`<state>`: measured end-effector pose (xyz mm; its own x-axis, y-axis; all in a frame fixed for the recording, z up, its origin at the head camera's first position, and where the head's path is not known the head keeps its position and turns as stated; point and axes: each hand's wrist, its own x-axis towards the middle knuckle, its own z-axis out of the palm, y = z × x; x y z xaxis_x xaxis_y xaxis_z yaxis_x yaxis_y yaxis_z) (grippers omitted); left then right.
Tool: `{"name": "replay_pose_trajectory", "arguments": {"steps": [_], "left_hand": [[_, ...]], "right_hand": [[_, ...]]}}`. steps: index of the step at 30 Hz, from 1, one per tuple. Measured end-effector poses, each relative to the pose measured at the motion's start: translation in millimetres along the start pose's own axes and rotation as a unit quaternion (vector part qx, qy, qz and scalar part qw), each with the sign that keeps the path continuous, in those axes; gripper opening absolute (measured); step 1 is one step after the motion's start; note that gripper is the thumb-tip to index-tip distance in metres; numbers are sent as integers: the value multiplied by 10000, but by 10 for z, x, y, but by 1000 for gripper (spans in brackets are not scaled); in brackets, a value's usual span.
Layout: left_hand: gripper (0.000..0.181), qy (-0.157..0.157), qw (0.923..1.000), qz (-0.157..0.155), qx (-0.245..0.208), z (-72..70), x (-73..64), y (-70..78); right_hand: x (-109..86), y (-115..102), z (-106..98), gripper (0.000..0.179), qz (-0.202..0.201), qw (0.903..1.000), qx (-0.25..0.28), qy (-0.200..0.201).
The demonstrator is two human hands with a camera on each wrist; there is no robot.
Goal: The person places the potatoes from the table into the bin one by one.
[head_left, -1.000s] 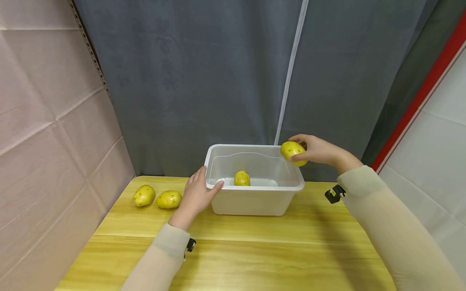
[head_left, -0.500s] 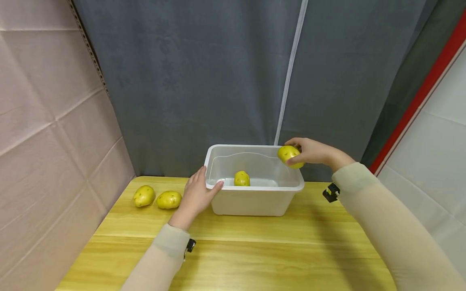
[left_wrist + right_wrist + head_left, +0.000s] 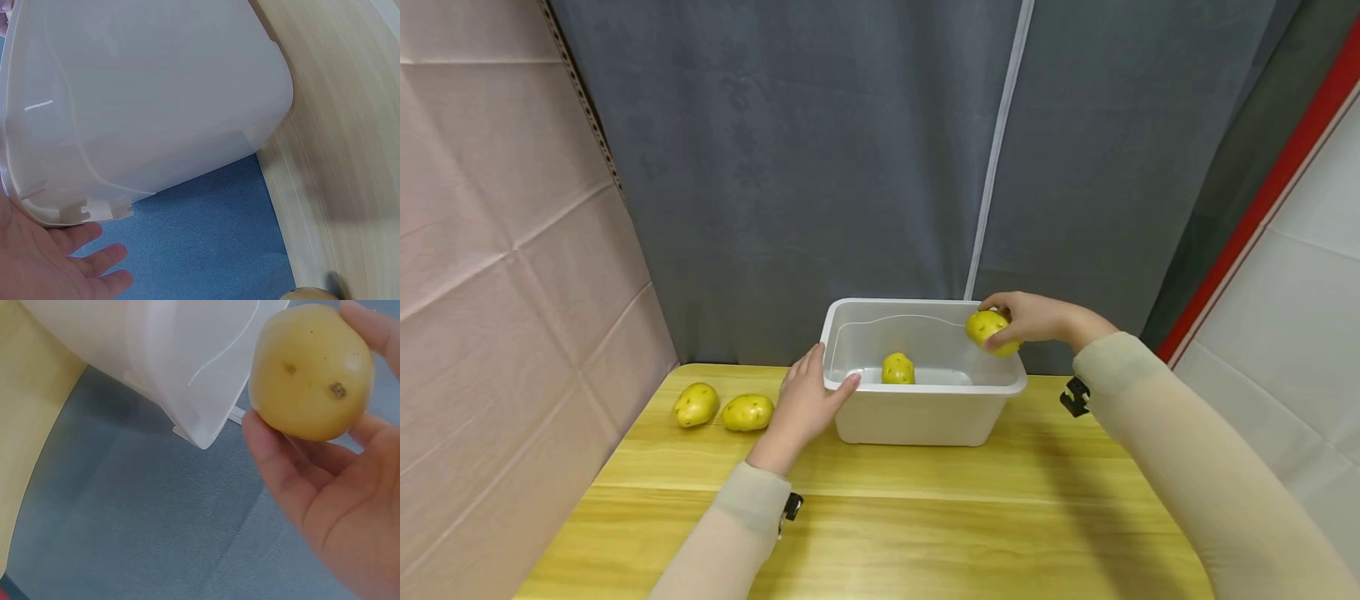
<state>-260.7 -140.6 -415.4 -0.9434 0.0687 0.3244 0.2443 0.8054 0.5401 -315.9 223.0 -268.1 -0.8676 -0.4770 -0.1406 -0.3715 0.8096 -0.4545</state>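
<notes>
My right hand (image 3: 1033,321) holds a yellow potato (image 3: 985,328) by its sides with fingers and thumb, at the right end of a white plastic bin (image 3: 917,417). Dark eyes mark the held potato (image 3: 312,375) in the right wrist view. At the bin's near left corner rests my left hand (image 3: 808,404), thumb over the front rim and fingers along the outside. The left wrist view shows those fingers (image 3: 103,259) nearly straight under the bin's rim. A second potato (image 3: 898,368) lies inside the bin, its lower part hidden by the front wall.
Two more potatoes, one farther left (image 3: 696,404) and one nearer the left hand (image 3: 748,412), lie on the wooden table (image 3: 880,533). A grey curtain (image 3: 790,183) hangs right behind the bin. Pale cloth walls stand on both sides.
My right hand has carried its potato a little left and down over the bin's right end. The left hand, the bin and the other potatoes have stayed in place.
</notes>
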Motion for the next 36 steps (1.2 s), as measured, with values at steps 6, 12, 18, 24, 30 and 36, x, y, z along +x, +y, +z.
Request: {"name": "replay_pose_trajectory", "arguments": {"steps": [6, 12, 18, 24, 30, 36], "left_hand": [[100, -16, 10000, -5, 5, 0, 0, 3], [101, -38, 10000, -13, 2, -3, 3, 17], [100, -34, 10000, -3, 28, 0, 1, 23], [98, -46, 10000, -23, 23, -5, -5, 40], [99, -74, 10000, -40, 10, -7, -12, 47], [97, -91, 9999, -25, 36, -10, -11, 47]], "right_hand": [[-13, -83, -19, 72, 20, 9997, -10, -223], [4, -128, -36, 73, 101, 9990, -71, -427], [27, -163, -47, 72, 181, 9982, -73, -572], [40, -195, -50, 72, 216, 9976, -129, -646], [47, -212, -38, 71, 313, 9969, -133, -704], [71, -245, -24, 72, 314, 9969, -98, -710]]}}
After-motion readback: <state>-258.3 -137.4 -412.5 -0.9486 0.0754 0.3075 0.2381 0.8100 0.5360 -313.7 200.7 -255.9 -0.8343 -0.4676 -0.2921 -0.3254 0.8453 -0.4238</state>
